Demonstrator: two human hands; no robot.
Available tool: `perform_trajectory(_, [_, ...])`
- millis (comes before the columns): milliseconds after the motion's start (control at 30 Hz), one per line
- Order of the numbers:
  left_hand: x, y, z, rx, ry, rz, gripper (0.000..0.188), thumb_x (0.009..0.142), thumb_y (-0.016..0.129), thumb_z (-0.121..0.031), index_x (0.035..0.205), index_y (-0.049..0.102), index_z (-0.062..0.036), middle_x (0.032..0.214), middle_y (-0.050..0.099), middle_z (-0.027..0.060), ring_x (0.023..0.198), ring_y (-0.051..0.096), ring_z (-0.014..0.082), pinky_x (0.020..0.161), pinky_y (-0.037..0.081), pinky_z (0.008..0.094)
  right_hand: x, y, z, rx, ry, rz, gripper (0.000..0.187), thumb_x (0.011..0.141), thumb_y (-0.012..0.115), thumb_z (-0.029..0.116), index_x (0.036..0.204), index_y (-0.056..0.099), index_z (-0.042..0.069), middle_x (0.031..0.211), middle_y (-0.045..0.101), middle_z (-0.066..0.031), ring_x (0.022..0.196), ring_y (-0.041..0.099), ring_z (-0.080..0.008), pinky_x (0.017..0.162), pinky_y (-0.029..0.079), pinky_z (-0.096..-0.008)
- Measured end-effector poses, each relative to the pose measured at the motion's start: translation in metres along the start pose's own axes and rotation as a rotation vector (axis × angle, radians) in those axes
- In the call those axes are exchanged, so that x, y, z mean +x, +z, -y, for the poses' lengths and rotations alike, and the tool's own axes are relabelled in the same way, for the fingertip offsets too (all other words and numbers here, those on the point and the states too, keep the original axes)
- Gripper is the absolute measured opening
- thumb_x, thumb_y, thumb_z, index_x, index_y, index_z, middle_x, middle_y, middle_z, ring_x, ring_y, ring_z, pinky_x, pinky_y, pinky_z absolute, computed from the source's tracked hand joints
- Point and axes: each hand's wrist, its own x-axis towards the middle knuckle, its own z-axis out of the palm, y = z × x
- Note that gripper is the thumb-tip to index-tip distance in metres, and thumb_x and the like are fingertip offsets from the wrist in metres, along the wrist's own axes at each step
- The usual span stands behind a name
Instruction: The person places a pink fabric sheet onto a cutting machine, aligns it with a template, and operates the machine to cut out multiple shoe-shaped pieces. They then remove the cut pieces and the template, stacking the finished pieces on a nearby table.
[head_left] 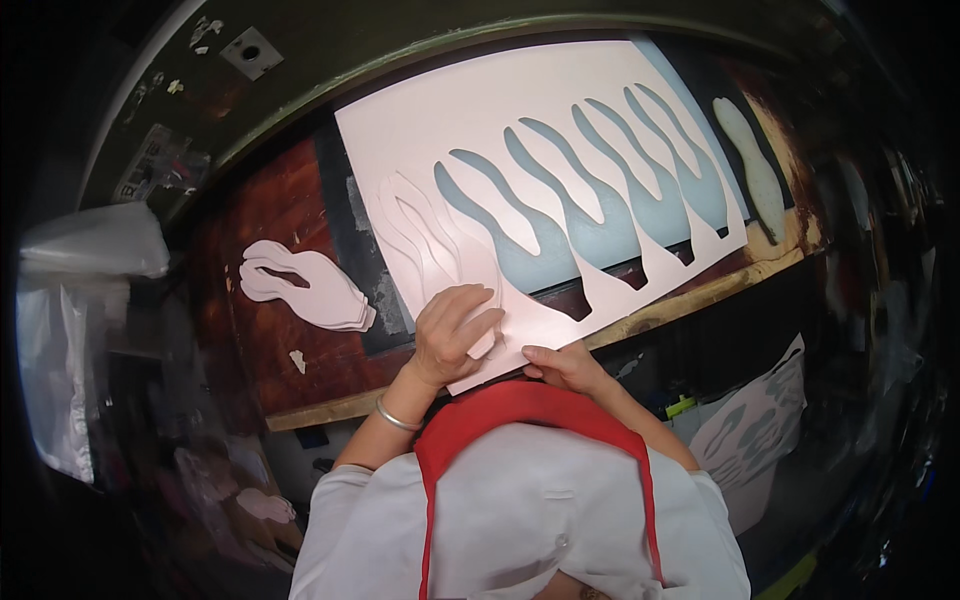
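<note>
A large pale pink sheet (530, 95) lies slanted on the work surface, with a row of wishbone-shaped openings cut through it. At its left end, a pink cut-out piece (432, 262) of the same shape rests on the sheet. My left hand (455, 335), a silver bangle on its wrist, has its fingers bent around the rounded near end of that piece. My right hand (568, 368) pinches the sheet's near edge, thumb on top and fingers partly hidden below. Blue-grey board (545, 262) shows through the openings.
On the brown table (285, 375) at left lies a stack of pink cut-out pieces (315, 290). A long pale strip (750, 165) lies at the far right. The wooden front edge (690, 292) runs beneath the sheet. A cut sheet (760, 420) hangs at lower right; clear plastic (95, 245) is at left.
</note>
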Motion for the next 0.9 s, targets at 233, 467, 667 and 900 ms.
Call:
perform_trajectory(233, [-0.002, -0.01, 0.004, -0.209, -0.144, -0.087, 0.03, 0.072, 0.074, -0.014, 0.097, 0.063, -0.001, 0.102, 0.061, 0.0181, 0.091, 0.061, 0.0355, 0.079, 0.05, 0.0399, 0.015, 0.03, 0.005, 0.254, -0.029, 0.194, 0.044, 0.099, 0.041, 0.016, 0.139, 0.032, -0.001, 0.136, 0.045, -0.0186, 0.126, 0.044, -0.0303, 0.107, 0.034, -0.0439])
perform_trajectory(467, [0.028, -0.098, 0.032, -0.34, -0.564, -0.904, 0.018, 0.097, 0.052, -0.019, 0.102, 0.058, -0.0027, 0.1, 0.061, 0.0066, 0.092, 0.057, 0.0159, 0.083, 0.048, 0.0306, 0.006, 0.017, 0.003, -0.025, 0.072, -0.115, 0.045, 0.103, 0.028, 0.025, 0.139, 0.028, -0.003, 0.126, 0.052, -0.0271, 0.114, 0.055, -0.0354, 0.099, 0.044, -0.0453])
perform_trajectory(667, [0.028, -0.241, 0.022, -0.35, -0.325, -1.313, 0.041, 0.099, 0.048, -0.037, 0.118, 0.05, -0.001, 0.109, 0.057, 0.0105, 0.102, 0.056, 0.0209, 0.092, 0.045, 0.0364, -0.025, 0.017, 0.03, -0.247, 0.356, -0.115, 0.039, 0.099, 0.047, 0.017, 0.131, 0.043, -0.004, 0.112, 0.062, -0.018, 0.099, 0.062, -0.0247, 0.087, 0.05, -0.0335])
perform_trajectory(900, [0.045, -0.262, -0.001, -0.492, -0.464, -1.044, 0.03, 0.098, 0.052, -0.029, 0.108, 0.059, -0.0013, 0.101, 0.061, 0.0065, 0.093, 0.058, 0.0134, 0.086, 0.047, 0.0282, -0.007, 0.091, 0.096, -1.164, -0.022, -0.003, 0.031, 0.087, 0.062, 0.006, 0.117, 0.06, -0.002, 0.104, 0.067, -0.0081, 0.095, 0.062, -0.0138, 0.083, 0.049, -0.0282])
